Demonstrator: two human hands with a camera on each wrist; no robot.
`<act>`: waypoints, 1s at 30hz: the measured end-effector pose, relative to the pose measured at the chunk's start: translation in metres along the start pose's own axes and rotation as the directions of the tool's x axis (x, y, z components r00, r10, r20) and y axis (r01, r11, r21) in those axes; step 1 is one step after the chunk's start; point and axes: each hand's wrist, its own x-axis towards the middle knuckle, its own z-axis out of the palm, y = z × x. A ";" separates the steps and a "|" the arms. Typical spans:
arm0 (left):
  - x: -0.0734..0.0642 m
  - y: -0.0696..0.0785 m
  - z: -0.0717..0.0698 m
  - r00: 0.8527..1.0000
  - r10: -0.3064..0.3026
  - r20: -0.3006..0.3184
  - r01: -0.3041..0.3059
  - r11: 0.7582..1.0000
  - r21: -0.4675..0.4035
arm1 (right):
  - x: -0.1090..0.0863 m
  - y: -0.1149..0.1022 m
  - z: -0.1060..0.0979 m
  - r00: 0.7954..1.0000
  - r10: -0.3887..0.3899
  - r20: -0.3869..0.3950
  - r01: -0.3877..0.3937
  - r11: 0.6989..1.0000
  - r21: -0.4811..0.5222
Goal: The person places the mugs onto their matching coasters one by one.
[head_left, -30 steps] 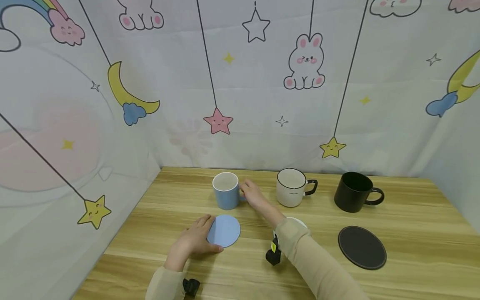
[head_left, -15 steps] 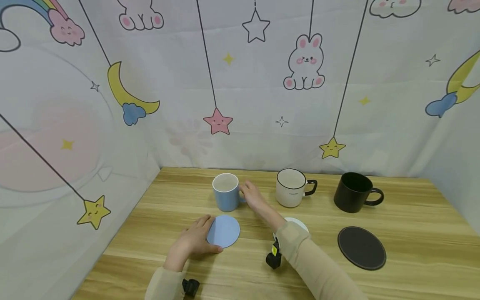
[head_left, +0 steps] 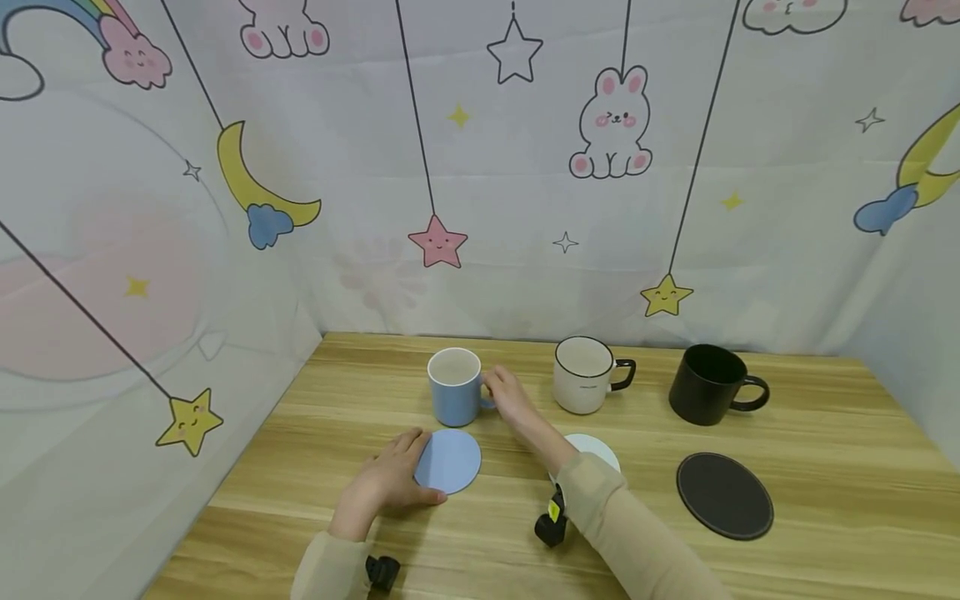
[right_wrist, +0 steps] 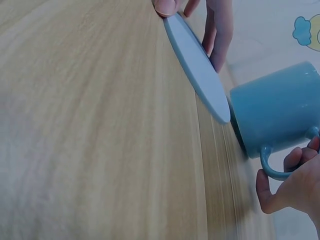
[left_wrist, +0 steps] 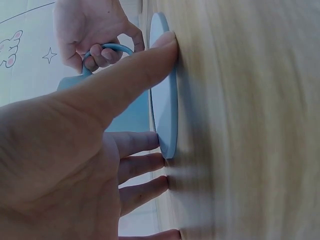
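Note:
In the head view, my right hand (head_left: 512,398) grips the handle of a light-blue mug (head_left: 454,402) with a white inside. The right wrist view shows fingers curled through the mug's handle (right_wrist: 274,172). A round light-blue coaster (head_left: 450,462) lies flat just in front of the mug. My left hand (head_left: 390,477) rests at the coaster's left side, thumb and fingers spread and fairly straight. In the left wrist view the thumb (left_wrist: 145,67) touches the coaster's near edge, while a fingertip touches its other side. The mug's base stands close behind the coaster.
A white mug (head_left: 582,379) with a black rim and a black mug (head_left: 707,387) stand to the right. A white coaster (head_left: 596,450) lies partly under my right forearm; a black coaster (head_left: 724,495) lies farther right. A patterned curtain (head_left: 517,183) hangs behind the wooden table (head_left: 847,467).
The blue mug has shifted slightly toward me, closer to the blue coaster, with my right hand on its handle. My left hand and the coaster have stayed put.

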 end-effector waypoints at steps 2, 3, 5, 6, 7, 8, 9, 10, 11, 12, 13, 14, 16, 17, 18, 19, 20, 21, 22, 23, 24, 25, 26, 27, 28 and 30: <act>0.000 0.000 0.000 1.000 0.000 -0.001 0.000 1.000 0.000 | -0.002 -0.001 0.000 1.000 0.007 0.002 -0.007 1.000 0.010; 0.001 0.000 0.000 1.000 0.000 -0.002 0.000 1.000 0.001 | -0.002 -0.001 0.000 1.000 0.006 0.002 -0.006 1.000 0.013; 0.000 0.000 0.000 1.000 0.000 -0.001 0.000 1.000 0.001 | -0.003 -0.002 0.000 1.000 0.007 0.003 -0.007 1.000 0.024; 0.001 0.000 -0.001 1.000 0.001 -0.001 -0.001 1.000 0.004 | -0.004 -0.003 0.000 1.000 0.003 0.001 -0.003 1.000 0.028; 0.000 0.000 -0.001 1.000 -0.001 0.000 0.001 1.000 0.003 | -0.005 -0.004 0.000 1.000 -0.002 -0.003 0.002 1.000 0.029; 0.001 0.000 -0.001 1.000 0.000 0.000 0.000 1.000 0.004 | -0.006 -0.005 0.000 1.000 -0.008 -0.007 0.008 1.000 0.027; 0.001 0.000 -0.001 1.000 -0.001 0.001 0.001 1.000 0.003 | -0.006 -0.006 0.000 1.000 -0.012 -0.011 0.012 1.000 0.027; 0.000 0.000 -0.001 1.000 -0.002 0.002 0.002 1.000 0.001 | -0.007 -0.007 0.000 1.000 -0.016 -0.015 0.017 0.999 0.028; 0.001 0.000 -0.001 1.000 -0.001 0.002 0.001 1.000 0.002 | -0.008 -0.008 -0.001 1.000 -0.019 -0.018 0.020 0.999 0.030; 0.001 0.000 0.000 1.000 -0.001 0.003 0.001 1.000 0.001 | -0.009 -0.008 -0.001 1.000 -0.019 -0.020 0.020 0.999 0.033; 0.001 -0.001 0.000 1.000 -0.003 0.005 0.003 1.000 -0.001 | -0.010 -0.009 -0.001 1.000 -0.023 -0.021 0.024 0.999 0.030; 0.001 -0.001 0.000 1.000 -0.004 0.005 0.004 1.000 -0.003 | -0.011 -0.009 -0.001 0.999 -0.024 -0.022 0.025 0.999 0.033; 0.001 -0.001 0.000 1.000 -0.004 0.007 0.004 1.000 -0.004 | -0.013 -0.010 -0.001 0.999 -0.025 -0.022 0.026 0.999 0.046; 0.001 0.000 0.000 1.000 -0.003 0.007 0.003 1.000 -0.004 | -0.013 -0.009 -0.001 0.999 -0.026 -0.025 0.027 0.998 0.052; 0.001 0.000 0.000 1.000 -0.002 0.006 0.002 1.000 -0.004 | -0.014 -0.009 -0.001 0.999 -0.029 -0.025 0.030 0.998 0.056; 0.001 0.000 0.000 1.000 -0.001 0.005 0.001 1.000 -0.003 | -0.015 -0.009 -0.001 0.999 -0.034 -0.026 0.036 0.998 0.057; 0.000 0.000 -0.001 1.000 -0.001 0.004 0.001 1.000 -0.002 | -0.015 -0.009 -0.001 0.999 -0.036 -0.027 0.038 0.997 0.065; 0.000 0.000 -0.001 1.000 -0.001 0.004 0.001 1.000 -0.001 | -0.016 -0.010 -0.001 0.999 -0.040 -0.028 0.042 0.997 0.072; 0.000 0.000 -0.001 1.000 -0.003 0.004 0.003 1.000 -0.002 | -0.017 -0.010 0.000 0.999 -0.043 -0.029 0.046 0.996 0.076; 0.000 0.000 -0.001 1.000 -0.004 0.005 0.004 1.000 -0.001 | -0.018 -0.010 0.000 0.999 -0.047 -0.028 0.049 0.996 0.079; 0.000 0.000 -0.001 1.000 -0.004 0.005 0.004 1.000 -0.001 | -0.019 -0.010 0.000 0.998 -0.053 -0.023 0.054 0.995 0.080; 0.000 0.001 -0.001 1.000 -0.005 0.005 0.005 1.000 0.000 | -0.020 -0.011 0.000 0.998 -0.058 -0.022 0.059 0.995 0.079; 0.000 0.001 -0.001 1.000 -0.006 0.006 0.006 1.000 0.000 | -0.021 -0.011 0.001 0.998 -0.059 -0.021 0.060 0.995 0.084; 0.001 0.000 -0.001 1.000 -0.005 0.005 0.005 1.000 0.003 | -0.022 -0.012 0.001 0.998 -0.059 -0.019 0.061 0.994 0.087; 0.001 0.000 -0.001 1.000 -0.004 0.004 0.004 1.000 0.004 | -0.023 -0.012 0.001 0.998 -0.058 -0.015 0.059 0.995 0.084; 0.002 0.000 0.000 1.000 0.000 0.000 0.000 1.000 0.007 | -0.025 -0.014 0.000 0.999 -0.054 -0.006 0.054 0.995 0.089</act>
